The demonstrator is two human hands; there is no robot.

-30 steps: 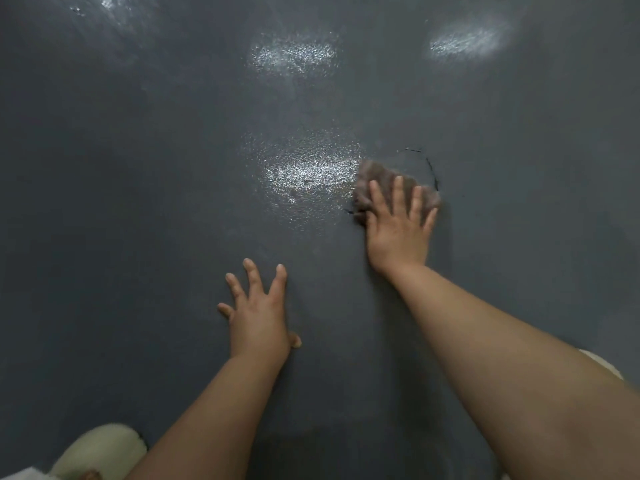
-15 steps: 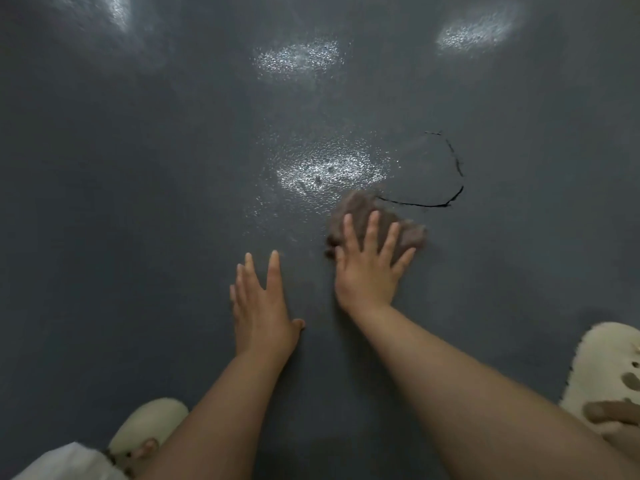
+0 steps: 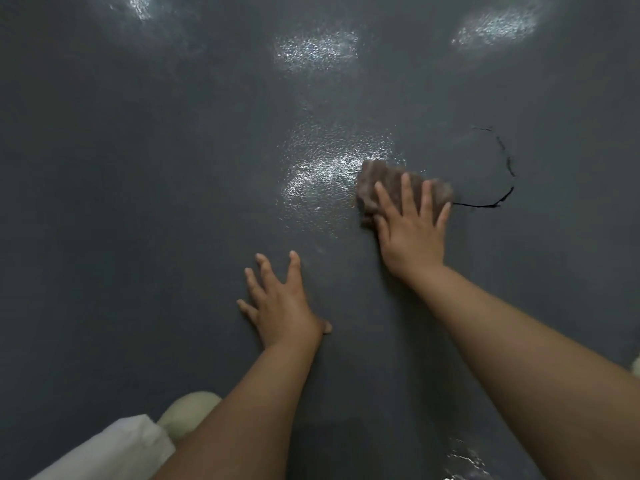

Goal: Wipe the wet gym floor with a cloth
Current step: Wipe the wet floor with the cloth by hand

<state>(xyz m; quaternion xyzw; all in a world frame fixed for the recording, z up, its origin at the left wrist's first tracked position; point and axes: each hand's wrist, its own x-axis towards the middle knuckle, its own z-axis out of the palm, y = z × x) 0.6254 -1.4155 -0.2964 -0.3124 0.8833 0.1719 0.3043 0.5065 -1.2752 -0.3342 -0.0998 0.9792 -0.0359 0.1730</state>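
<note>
- The right hand, right of centre in the frame, lies palm down on a crumpled brownish cloth; its fingers are straight and spread, pressing the cloth flat on the dark grey floor rather than curling round it.
- The cloth sticks out above and to the left of the fingertips, touching the right edge of a glistening wet patch in the middle of the frame.
- A thin black curved line runs across the floor just right of the cloth, arcing up toward the upper right.
- The left hand, lower centre, rests flat on the floor with fingers straight and fanned apart, holding nothing, well clear of the cloth.
- More shiny glints lie along the top of the frame and one at the lower right edge.
- At lower left, a cream-coloured shoe shows beside a white piece of clothing.
</note>
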